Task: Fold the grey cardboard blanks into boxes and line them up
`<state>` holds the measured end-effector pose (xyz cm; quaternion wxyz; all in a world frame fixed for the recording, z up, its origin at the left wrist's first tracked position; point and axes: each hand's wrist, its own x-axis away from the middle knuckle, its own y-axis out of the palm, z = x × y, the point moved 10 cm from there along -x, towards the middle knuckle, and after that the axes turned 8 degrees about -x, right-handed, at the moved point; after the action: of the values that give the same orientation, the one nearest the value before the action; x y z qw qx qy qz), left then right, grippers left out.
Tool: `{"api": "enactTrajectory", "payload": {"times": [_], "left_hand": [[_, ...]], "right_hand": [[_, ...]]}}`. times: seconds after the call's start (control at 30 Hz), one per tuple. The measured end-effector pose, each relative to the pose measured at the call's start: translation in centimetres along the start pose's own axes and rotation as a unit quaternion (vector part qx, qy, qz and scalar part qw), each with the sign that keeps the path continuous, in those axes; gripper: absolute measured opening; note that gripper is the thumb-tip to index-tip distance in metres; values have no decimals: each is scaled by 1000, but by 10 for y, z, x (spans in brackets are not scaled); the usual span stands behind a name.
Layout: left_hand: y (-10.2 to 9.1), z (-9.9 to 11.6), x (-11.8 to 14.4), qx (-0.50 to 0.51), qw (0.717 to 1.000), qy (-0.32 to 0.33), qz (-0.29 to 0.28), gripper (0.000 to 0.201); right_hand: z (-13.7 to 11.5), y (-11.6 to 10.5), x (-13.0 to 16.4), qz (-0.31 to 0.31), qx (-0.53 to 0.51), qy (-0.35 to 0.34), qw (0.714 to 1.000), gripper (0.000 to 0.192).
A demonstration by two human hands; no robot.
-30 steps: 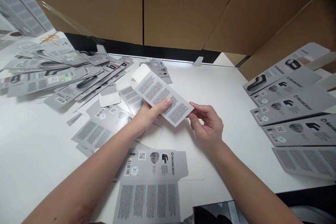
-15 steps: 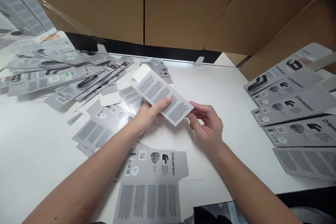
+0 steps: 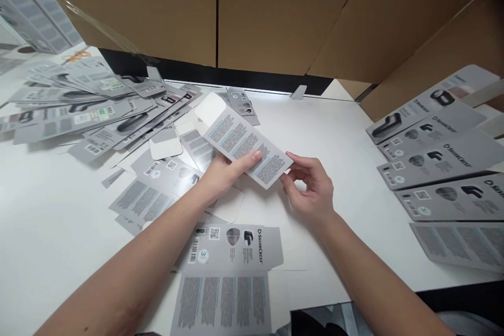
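A grey printed carton with a white flap at its far end is held above the white table. My left hand grips its near side, thumb on the printed face. Around the carton's near right corner my right hand curls its fingers and touches the edge. Below my hands lies a flat unfolded carton with a barcode and a logo.
A loose heap of flat grey cartons covers the table's left. A row of assembled grey boxes lies at the right. Brown cardboard walls stand behind the table. The dark table edge runs at the bottom right.
The held carton has tilted slightly, its flap end lifting left. My right hand's fingers have curled more under the near corner.
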<state>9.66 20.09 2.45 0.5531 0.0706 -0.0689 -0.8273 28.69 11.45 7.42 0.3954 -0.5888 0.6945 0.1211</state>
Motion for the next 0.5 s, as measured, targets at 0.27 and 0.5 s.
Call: {"api": "enactTrajectory", "payload": {"times": [0.27,0.5], "left_hand": [[-1,-13,-2,64,996,-55,-18,77],[-1,-14,-1,59,995,-74,-24,85]], "right_hand": [[-4,7,-1,-12,15,7,1000,52],[-12,7,-3,8,32,-22,999,48]]}}
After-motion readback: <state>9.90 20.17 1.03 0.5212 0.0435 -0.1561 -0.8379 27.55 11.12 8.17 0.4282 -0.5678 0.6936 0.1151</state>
